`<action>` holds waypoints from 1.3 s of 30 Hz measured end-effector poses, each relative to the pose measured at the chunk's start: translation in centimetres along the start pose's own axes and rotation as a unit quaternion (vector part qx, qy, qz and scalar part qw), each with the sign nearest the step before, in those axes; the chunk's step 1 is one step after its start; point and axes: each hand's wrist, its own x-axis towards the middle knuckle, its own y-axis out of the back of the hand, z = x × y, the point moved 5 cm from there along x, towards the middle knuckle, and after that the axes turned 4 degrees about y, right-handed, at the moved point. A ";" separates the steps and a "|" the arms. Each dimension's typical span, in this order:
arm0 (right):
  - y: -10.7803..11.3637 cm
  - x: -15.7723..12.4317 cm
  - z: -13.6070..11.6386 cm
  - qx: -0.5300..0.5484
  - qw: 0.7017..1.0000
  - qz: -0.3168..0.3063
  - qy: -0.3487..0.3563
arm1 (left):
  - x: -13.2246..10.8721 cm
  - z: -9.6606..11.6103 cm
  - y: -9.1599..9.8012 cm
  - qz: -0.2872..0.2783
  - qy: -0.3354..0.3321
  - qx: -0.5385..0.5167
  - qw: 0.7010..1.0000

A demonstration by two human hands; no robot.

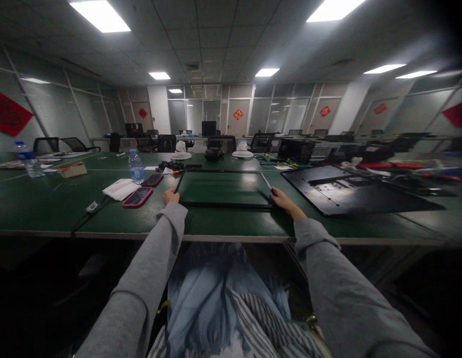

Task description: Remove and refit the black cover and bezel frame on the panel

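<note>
A thin black rectangular frame [227, 204], like a monitor bezel, is held just above or on the green tabletop [238, 223]; I cannot tell which. Green table surface shows through its middle. My left hand [171, 196] is closed around its left side, near the front corner. On the opposite side, my right hand [284, 200] grips the right edge near the front. To the right lies a large dark panel [350, 194] with bare metal areas, like a monitor's back cover, apart from my hand. A phone with a pink case [138, 197] lies left of my left hand.
Behind that phone are a second phone [152, 180], white tissues [121, 189] and a water bottle [136, 166]. A cable [92, 207] hangs over the front edge. Farther back are two white fans [181, 151], a black box-shaped unit [296, 150] and loose wires. Another bottle [29, 160] stands far left.
</note>
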 end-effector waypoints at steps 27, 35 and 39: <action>-0.7 0.3 3.3 -0.052 0.993 0.022 -0.108 | -1.7 1.9 -2.3 -0.040 -0.083 0.139 0.986; 0.4 -0.4 2.2 -0.156 0.978 0.068 -0.124 | -2.9 2.8 -1.8 -0.002 -0.082 0.140 0.987; 0.1 -0.8 2.3 -0.167 0.976 0.050 -0.129 | -3.9 3.6 -2.2 -0.050 -0.127 0.169 0.976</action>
